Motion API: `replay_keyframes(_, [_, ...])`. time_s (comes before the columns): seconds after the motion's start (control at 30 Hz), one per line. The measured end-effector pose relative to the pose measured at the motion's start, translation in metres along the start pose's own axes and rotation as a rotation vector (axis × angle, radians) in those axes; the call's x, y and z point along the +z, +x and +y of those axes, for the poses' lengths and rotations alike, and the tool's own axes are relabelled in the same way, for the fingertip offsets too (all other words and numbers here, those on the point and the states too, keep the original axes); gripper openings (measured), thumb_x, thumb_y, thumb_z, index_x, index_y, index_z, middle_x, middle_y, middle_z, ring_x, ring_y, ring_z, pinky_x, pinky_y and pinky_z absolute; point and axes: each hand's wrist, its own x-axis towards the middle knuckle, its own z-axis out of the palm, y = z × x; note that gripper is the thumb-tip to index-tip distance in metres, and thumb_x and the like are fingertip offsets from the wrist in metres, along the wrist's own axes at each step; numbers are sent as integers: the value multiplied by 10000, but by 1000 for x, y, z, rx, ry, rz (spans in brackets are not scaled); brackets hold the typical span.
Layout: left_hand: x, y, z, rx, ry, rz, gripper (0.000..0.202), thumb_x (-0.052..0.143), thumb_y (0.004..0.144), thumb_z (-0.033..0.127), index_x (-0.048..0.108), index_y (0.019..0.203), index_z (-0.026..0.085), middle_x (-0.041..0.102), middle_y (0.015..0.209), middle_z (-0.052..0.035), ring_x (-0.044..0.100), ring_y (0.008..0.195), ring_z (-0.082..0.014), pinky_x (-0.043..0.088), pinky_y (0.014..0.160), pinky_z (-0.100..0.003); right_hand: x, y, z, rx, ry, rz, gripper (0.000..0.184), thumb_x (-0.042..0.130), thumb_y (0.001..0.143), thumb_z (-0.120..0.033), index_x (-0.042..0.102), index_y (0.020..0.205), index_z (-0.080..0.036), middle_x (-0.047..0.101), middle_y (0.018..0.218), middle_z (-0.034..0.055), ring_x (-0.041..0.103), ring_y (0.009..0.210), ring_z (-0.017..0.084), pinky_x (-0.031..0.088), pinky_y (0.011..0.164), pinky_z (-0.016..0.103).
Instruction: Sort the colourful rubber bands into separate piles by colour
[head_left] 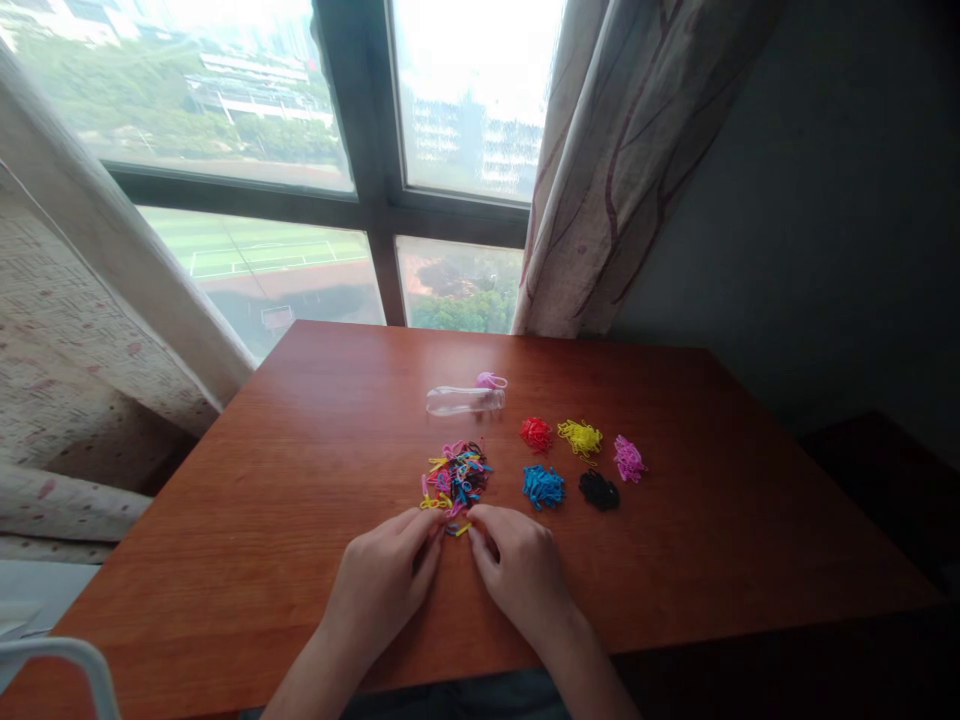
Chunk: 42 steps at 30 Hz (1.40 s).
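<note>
A mixed pile of small rubber bands (pixel 459 475) in red, yellow, blue, pink and black lies on the brown table (pixel 285 480). My left hand (pixel 386 565) is at the pile's near left edge, thumb and forefinger closed together. Opposite it, my right hand (pixel 521 565) is at the near right edge with its fingers curled into a pinch. Whatever either pinch holds is too small to make out. Between the fingertips lie a few loose bands, one of them yellow. To the right are single-colour heaps: red bands (pixel 536 434), yellow bands (pixel 580 437), pink bands (pixel 630 459), blue bands (pixel 544 487) and black bands (pixel 598 490).
A clear plastic tube (pixel 465 401) lies on its side behind the pile, with a pink looped item (pixel 490 381) beside it. Beyond the table's far edge are a window (pixel 457 215) and curtains (pixel 592 180). A white curved bar (pixel 64 650) stands at the lower left.
</note>
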Motion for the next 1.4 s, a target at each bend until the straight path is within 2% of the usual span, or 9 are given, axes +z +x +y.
replay_keyframes(0.27, [-2, 0, -1, 24, -36, 13, 211, 473, 941, 254, 657, 1044, 242, 751, 951, -22, 715, 811, -177, 525, 671, -242, -4, -4, -2, -14, 64, 46, 150, 532, 883, -134, 655, 881, -219, 695, 797, 7, 647, 737, 152, 453, 709, 223])
replay_keyframes(0.4, [-1, 0, -1, 18, -32, -6, 205, 474, 944, 257, 655, 1040, 256, 746, 944, -10, 710, 786, -175, 511, 652, -247, -20, -8, 8, 44, 148, 141, 141, 524, 896, -189, 662, 885, -216, 687, 752, 2, 625, 638, 137, 455, 607, 211])
replay_keyframes(0.57, [1, 0, -2, 18, -12, -4, 183, 482, 943, 269, 652, 1010, 263, 745, 945, -2, 708, 795, -181, 497, 648, -250, -69, 0, 54, 204, -50, 386, 203, 549, 909, -348, 689, 898, -202, 702, 755, 30, 636, 623, 156, 467, 618, 236])
replay_keyframes(0.67, [0, 0, -2, 19, -24, -1, 180, 481, 945, 276, 649, 1010, 265, 744, 941, 3, 708, 795, -176, 496, 649, -246, -97, 9, 86, 294, -195, 441, 254, 550, 886, -407, 700, 879, -201, 687, 694, 28, 627, 595, 167, 449, 613, 254])
replay_keyframes(0.77, [-1, 0, -1, 20, -31, -2, 184, 480, 945, 276, 652, 1011, 269, 744, 925, 6, 710, 792, -173, 497, 638, -243, -112, 19, 108, 345, -268, 431, 276, 537, 875, -426, 701, 867, -205, 681, 685, 32, 624, 604, 177, 424, 602, 261])
replay_keyframes(1.03, [-2, 0, -1, 19, -53, -6, 188, 482, 943, 268, 655, 1017, 268, 743, 929, 0, 711, 793, -171, 505, 653, -241, -109, 41, 126, 370, -361, 295, 250, 499, 862, -351, 705, 847, -211, 686, 686, 43, 616, 612, 178, 368, 563, 260])
replay_keyframes(1.17, [-3, 2, -1, 27, -66, 1, 186, 485, 942, 267, 659, 1005, 267, 744, 922, -3, 710, 787, -167, 501, 641, -233, -107, 44, 127, 381, -381, 292, 257, 496, 860, -354, 711, 862, -213, 680, 673, 39, 608, 604, 182, 362, 556, 264])
replay_keyframes(1.3, [-1, 2, -1, 24, -50, 13, 177, 498, 935, 270, 663, 999, 269, 747, 939, 1, 711, 800, -172, 500, 649, -237, -104, 37, 113, 355, -360, 358, 268, 503, 868, -379, 711, 865, -210, 689, 694, 46, 618, 612, 185, 399, 578, 270])
replay_keyframes(1.4, [1, 1, -2, 4, -42, 1, 172, 504, 931, 265, 664, 995, 272, 744, 939, 8, 708, 797, -172, 494, 648, -241, -95, 27, 92, 276, -232, 384, 257, 518, 885, -380, 704, 848, -206, 694, 705, 40, 629, 613, 174, 450, 616, 264])
